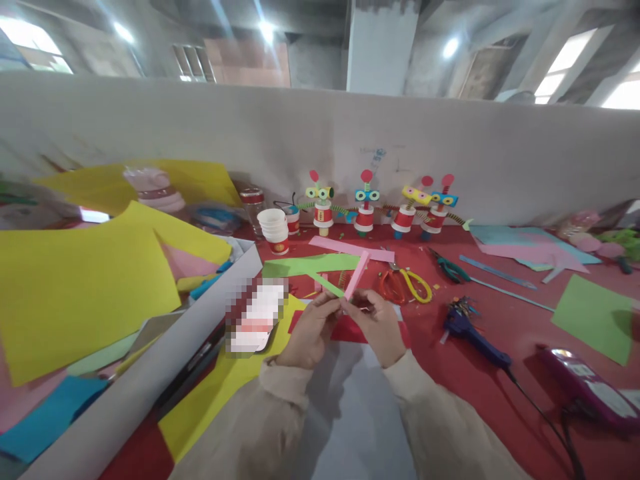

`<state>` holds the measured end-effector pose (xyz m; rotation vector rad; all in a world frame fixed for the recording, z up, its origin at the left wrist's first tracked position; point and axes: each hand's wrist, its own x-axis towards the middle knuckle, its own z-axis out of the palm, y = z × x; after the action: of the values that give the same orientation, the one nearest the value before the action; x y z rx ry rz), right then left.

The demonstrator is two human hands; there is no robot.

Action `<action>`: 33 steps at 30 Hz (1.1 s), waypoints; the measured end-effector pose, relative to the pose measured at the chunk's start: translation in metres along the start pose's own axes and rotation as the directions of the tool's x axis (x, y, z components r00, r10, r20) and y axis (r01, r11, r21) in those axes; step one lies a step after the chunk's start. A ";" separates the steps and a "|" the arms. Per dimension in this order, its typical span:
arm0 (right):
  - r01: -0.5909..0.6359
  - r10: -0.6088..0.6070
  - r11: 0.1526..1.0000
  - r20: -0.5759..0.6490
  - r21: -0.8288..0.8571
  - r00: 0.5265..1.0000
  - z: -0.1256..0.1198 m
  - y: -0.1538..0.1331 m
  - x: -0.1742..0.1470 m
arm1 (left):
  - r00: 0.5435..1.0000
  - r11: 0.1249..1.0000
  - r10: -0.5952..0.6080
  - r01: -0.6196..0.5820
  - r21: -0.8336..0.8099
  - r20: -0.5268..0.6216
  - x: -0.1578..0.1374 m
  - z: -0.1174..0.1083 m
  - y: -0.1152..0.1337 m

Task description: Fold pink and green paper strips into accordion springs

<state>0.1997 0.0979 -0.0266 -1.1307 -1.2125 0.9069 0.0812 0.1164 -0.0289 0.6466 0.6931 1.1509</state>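
Note:
Between my two hands a green paper strip (327, 285) and a pink paper strip (357, 275) meet at one end and spread apart in a V. My left hand (313, 327) is closed, pinching near the joined end of the green strip. Fingers of my right hand (377, 323) press together at the same corner, by the pink strip. Fingertips hide the exact join. Red paper (347, 330) lies just below my hands. Beyond them rest a wider green strip (300, 265) and another pink strip (345, 247).
Red-and-yellow-handled scissors (415, 285), pliers (450, 267) and a glue gun (475, 340) lie to the right. Stacked paper cups (274, 230) and several paper-cup figures (365, 217) stand at the back. A white box (125, 393) of coloured paper fills the left, beside a phone (260, 317).

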 end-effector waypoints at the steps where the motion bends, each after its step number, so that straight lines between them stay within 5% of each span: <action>1: 0.030 -0.030 0.999 0.005 -0.039 1.000 0.000 0.001 -0.001 | 1.000 1.000 -0.018 0.018 -0.013 -0.015 0.000 0.000 -0.001; 5: 0.113 -0.112 0.983 0.016 -0.143 0.994 -0.001 0.005 -0.003 | 0.994 0.994 -0.080 0.074 -0.077 -0.073 -0.003 0.003 -0.001; 10: 0.209 -0.202 0.947 0.052 -0.245 0.978 -0.005 0.004 -0.001 | 0.999 0.997 -0.018 0.015 -0.081 -0.038 -0.004 0.005 0.004; 15: 0.210 -0.200 0.960 0.074 -0.185 0.977 -0.007 -0.002 0.001 | 0.998 0.998 0.055 -0.055 -0.004 0.027 -0.003 0.005 0.004; 22: 0.141 -0.141 0.990 0.057 -0.005 0.988 0.002 -0.001 -0.005 | 0.995 0.990 -0.013 -0.001 -0.141 -0.100 0.000 0.003 0.000; 33: 0.181 -0.183 0.982 -0.023 -0.061 0.983 0.003 -0.004 -0.010 | 0.994 0.991 0.083 -0.090 -0.100 -0.066 -0.005 0.010 -0.006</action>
<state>0.1952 0.0881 -0.0251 -1.0565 -1.3037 0.7184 0.0912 0.1090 -0.0260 0.5600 0.6584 1.2831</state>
